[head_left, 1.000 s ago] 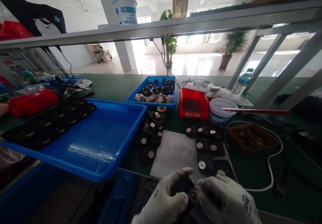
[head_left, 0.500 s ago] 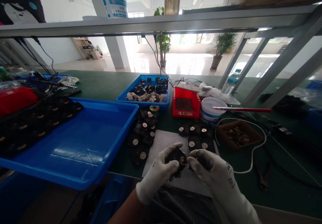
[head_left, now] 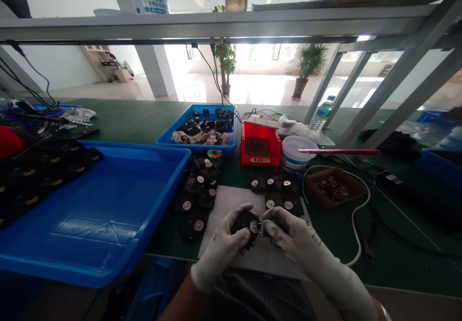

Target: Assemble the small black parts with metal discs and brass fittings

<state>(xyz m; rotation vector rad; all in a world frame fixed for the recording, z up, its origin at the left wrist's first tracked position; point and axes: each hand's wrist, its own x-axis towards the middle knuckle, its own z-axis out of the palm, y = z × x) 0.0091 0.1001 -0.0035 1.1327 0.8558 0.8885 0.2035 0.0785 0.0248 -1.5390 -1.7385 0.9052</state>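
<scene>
Above the near edge of the surface [head_left: 124, 119], the left hand [head_left: 224, 244] has its grip pinching a black part [head_left: 241, 220], silver disc [head_left: 254, 226] exposed, seemingly steadying it for the right hand [head_left: 291, 232]; whether that curled grip pinches anything, I cannot tell.

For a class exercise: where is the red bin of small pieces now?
In the head view, the red bin stands just right of centre on the green table, between the smaller blue tray and the white tub.

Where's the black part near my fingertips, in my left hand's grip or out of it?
In it: your left hand holds the black part between thumb and fingers, its metal disc exposed.
</scene>
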